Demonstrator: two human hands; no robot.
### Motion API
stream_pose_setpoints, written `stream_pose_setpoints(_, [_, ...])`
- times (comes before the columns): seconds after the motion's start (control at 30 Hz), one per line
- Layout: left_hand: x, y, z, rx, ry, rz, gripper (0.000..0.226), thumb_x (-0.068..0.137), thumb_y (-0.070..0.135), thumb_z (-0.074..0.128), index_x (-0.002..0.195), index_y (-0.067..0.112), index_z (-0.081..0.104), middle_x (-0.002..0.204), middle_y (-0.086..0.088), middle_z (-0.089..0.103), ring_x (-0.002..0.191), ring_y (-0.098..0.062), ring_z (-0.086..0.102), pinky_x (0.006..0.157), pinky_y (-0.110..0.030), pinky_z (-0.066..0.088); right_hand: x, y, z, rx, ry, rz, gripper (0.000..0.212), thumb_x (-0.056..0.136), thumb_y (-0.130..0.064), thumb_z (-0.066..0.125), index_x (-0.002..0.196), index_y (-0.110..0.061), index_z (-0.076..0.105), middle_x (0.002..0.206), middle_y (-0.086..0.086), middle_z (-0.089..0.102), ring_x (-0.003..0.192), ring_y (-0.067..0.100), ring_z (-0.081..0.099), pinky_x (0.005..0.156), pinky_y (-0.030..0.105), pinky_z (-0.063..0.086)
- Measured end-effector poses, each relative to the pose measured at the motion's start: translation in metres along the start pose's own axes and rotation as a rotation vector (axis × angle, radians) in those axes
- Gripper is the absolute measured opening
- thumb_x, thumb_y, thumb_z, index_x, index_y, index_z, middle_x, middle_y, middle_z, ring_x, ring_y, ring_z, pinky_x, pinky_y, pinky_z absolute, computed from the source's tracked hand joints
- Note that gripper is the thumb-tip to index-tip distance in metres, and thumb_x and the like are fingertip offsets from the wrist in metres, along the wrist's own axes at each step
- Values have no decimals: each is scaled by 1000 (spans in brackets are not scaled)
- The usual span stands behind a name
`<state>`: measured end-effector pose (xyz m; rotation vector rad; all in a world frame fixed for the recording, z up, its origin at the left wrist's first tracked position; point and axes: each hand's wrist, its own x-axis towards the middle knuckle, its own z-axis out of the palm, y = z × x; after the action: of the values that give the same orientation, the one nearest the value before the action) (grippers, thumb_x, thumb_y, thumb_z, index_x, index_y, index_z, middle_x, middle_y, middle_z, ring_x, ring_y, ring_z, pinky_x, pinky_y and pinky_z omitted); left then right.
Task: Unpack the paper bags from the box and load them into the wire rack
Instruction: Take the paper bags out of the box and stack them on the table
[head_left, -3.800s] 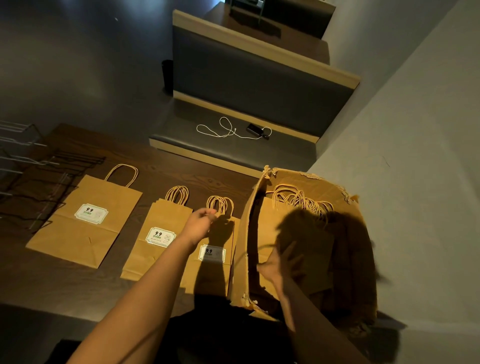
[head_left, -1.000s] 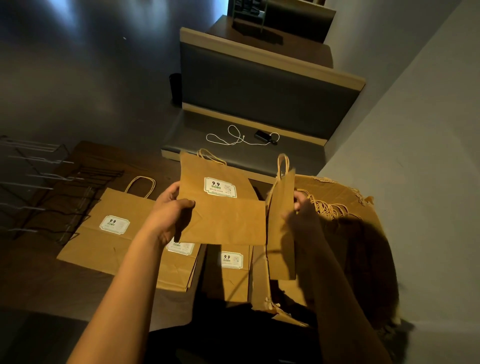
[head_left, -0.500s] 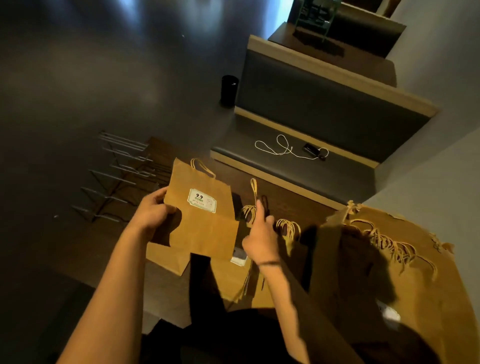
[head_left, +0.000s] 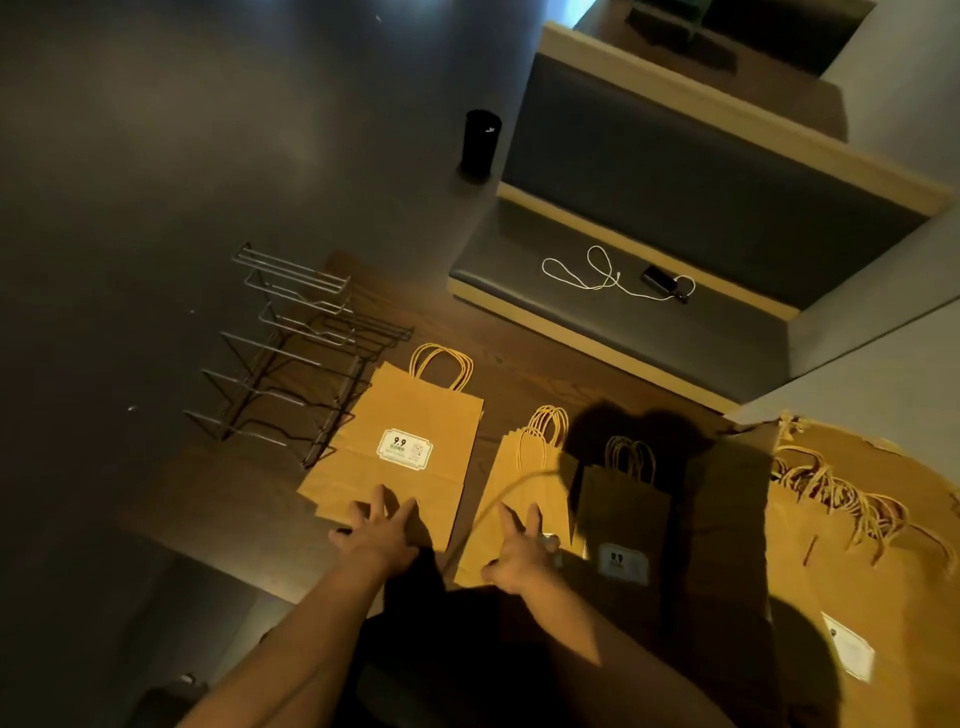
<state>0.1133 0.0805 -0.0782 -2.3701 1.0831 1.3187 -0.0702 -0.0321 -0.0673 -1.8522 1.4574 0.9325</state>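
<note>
Three piles of flat brown paper bags lie on the dark wooden table (head_left: 524, 364). My left hand (head_left: 379, 527) rests with spread fingers on the near edge of the large left pile (head_left: 410, 415). My right hand (head_left: 522, 551) lies with straight fingers on the middle pile (head_left: 524, 483). The third pile (head_left: 623, 504) sits in shadow to the right. The torn cardboard box (head_left: 737, 499) stands at the right with many more bags (head_left: 841, 499), handles up. The wire rack (head_left: 291, 353) lies to the left of the large pile.
A grey padded bench (head_left: 675, 322) runs along the table's far side, with a white cable (head_left: 597, 273) and a small black device (head_left: 665, 280) on it. A black cylinder (head_left: 480, 140) stands on the floor beyond. A grey wall closes the right side.
Both hands held bags up in the air a moment ago. Those bags now lie on the left and middle piles, and both hands rest flat on them. The view has swung left.
</note>
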Motion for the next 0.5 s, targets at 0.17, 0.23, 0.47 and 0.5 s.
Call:
stream_pose_setpoints(0.17, [5, -18, 9, -91, 143, -51, 69, 94, 44, 58, 152, 49, 21, 167, -3, -14, 151, -45, -10, 117, -66, 19, 2, 10, 11, -4, 285, -11, 81, 80, -29, 78, 147, -32, 32, 165, 11, -1, 144, 40, 19, 110, 42, 43])
stream_pose_setpoints(0.23, [3, -14, 11, -112, 174, -107, 69, 93, 44, 58, 152, 46, 21, 167, -5, -13, 151, -44, -10, 118, -64, 18, 3, 14, 9, -19, 253, 14, 83, 79, -35, 79, 147, -38, 30, 164, 9, -8, 146, 43, 9, 112, 49, 39])
stream_pose_setpoints(0.47, [-13, 27, 34, -157, 354, 113, 53, 93, 32, 55, 142, 21, 42, 140, -9, 35, 128, -29, 38, 103, -45, 46, 15, 36, 11, 17, 216, 22, 105, 79, -37, 81, 156, -41, 10, 162, 7, -10, 138, 44, 23, 98, 41, 51])
stream_pose_setpoints(0.5, [-16, 37, 35, -186, 335, 155, 52, 94, 32, 56, 143, 21, 43, 139, -9, 38, 126, -28, 42, 103, -44, 47, 16, 38, 9, 14, 240, 18, 104, 79, -40, 80, 156, -38, 10, 161, 7, -7, 135, 43, 27, 96, 39, 50])
